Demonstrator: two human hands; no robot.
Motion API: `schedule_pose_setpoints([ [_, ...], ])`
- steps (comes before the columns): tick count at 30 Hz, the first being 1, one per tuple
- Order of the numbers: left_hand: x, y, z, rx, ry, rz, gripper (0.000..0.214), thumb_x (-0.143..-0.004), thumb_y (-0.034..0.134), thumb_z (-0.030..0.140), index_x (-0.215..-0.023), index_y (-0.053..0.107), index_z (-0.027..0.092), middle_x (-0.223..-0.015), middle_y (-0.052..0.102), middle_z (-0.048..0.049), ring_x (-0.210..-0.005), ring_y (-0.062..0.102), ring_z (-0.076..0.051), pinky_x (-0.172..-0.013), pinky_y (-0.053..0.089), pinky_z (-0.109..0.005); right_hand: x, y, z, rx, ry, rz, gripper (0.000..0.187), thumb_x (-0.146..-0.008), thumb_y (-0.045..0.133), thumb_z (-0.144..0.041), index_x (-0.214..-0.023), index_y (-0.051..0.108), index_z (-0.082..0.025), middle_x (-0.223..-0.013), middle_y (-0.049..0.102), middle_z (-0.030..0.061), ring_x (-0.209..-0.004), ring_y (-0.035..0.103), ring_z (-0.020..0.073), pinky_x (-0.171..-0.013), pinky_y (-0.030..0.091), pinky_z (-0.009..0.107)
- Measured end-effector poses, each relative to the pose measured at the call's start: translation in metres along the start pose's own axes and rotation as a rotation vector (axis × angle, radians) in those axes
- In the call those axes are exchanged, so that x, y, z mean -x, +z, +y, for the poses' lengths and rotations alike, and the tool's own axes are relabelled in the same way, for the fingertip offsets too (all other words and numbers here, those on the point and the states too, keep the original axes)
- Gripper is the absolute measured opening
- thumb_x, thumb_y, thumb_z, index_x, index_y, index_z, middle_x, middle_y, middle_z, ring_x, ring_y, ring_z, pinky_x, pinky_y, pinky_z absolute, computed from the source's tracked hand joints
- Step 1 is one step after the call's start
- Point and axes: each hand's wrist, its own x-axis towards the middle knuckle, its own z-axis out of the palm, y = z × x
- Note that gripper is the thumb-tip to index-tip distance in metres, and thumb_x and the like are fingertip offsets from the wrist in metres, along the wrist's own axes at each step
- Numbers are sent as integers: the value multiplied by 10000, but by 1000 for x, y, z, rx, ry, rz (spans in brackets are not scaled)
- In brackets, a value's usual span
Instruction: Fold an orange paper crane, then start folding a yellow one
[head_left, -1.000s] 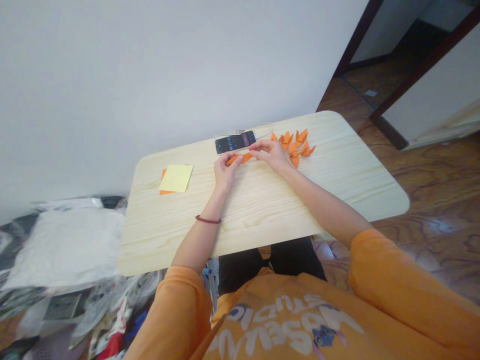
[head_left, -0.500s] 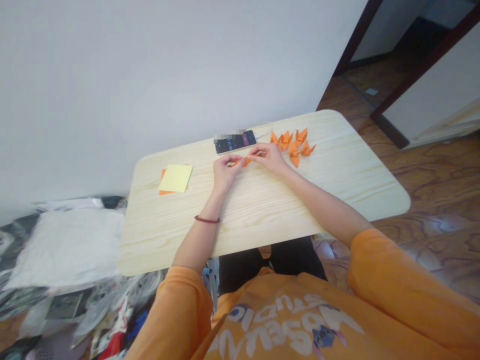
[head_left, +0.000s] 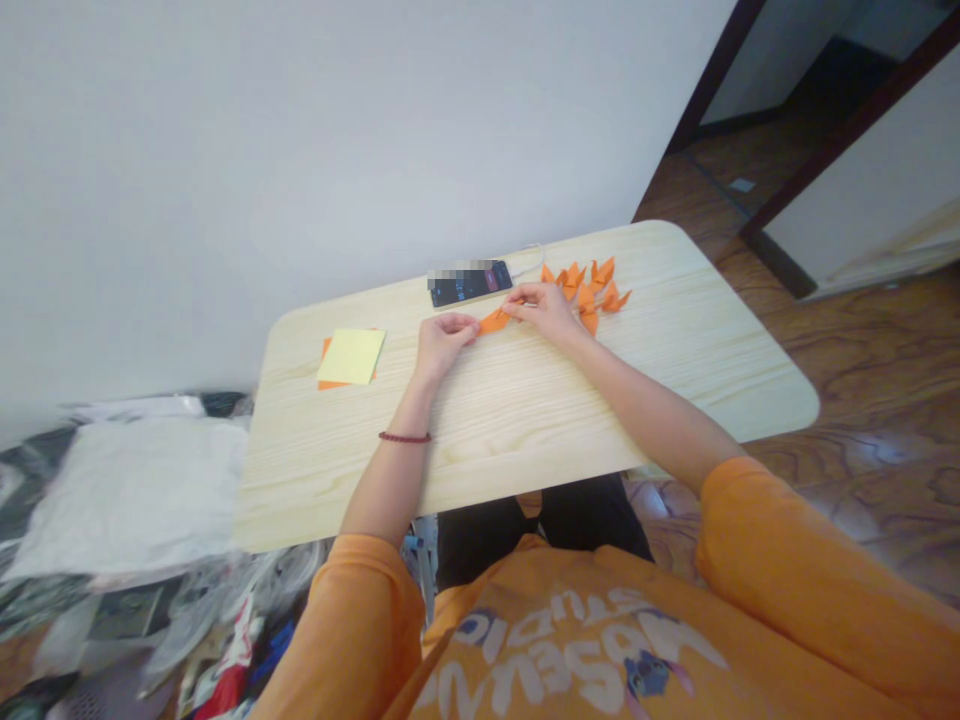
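A small folded piece of orange paper [head_left: 494, 321] is stretched between my two hands, just above the table. My left hand [head_left: 445, 340] pinches its left end between thumb and fingers. At the other end, my right hand [head_left: 541, 310] is closed on the paper, and its fingers cover part of the folds. Several folded orange paper cranes [head_left: 588, 300] stand just beyond and to the right of my right hand, which partly hides the nearest ones.
A phone [head_left: 471, 284] with a white cable lies behind my hands, near the wall. To the left rests a pale yellow square sheet [head_left: 352, 356] over orange paper. The wooden table [head_left: 525, 430] has rounded corners; plastic-wrapped items [head_left: 135, 490] cover the floor at left.
My left hand has shifted slightly left and my right hand slightly right. More of the orange paper now shows between them.
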Motion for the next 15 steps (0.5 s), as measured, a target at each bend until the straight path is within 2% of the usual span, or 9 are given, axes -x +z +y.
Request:
schedule_pose_setpoints([
  [7, 6, 3, 8, 22, 82, -42, 244, -639, 770, 323, -808, 731, 152, -811, 741, -68, -710, 662, -151, -703, 534, -278, 0, 1, -4, -29, -5, -83, 153, -629, 717, -291, -658, 639, -162, -620, 613, -3, -577, 523, 108, -560, 447, 247],
  [11, 6, 6, 7, -39, 61, -82, 194, -647, 763, 304, -744, 740, 138, -705, 721, -60, -603, 615, -136, -617, 490, -260, 1, 3, -6, -35, 27, -117, 142, -638, 724, -276, -664, 642, -163, -599, 608, -8, -557, 522, 105, -543, 447, 242],
  [15, 5, 7, 4, 4, 21, -34, 154, -648, 765, 259, -727, 732, 131, -691, 710, -56, -592, 603, -132, -624, 480, -262, 0, 5, -6, -98, 58, -101, 176, -706, 703, -315, -657, 620, -168, -549, 582, -20, -511, 514, 92, -505, 441, 223],
])
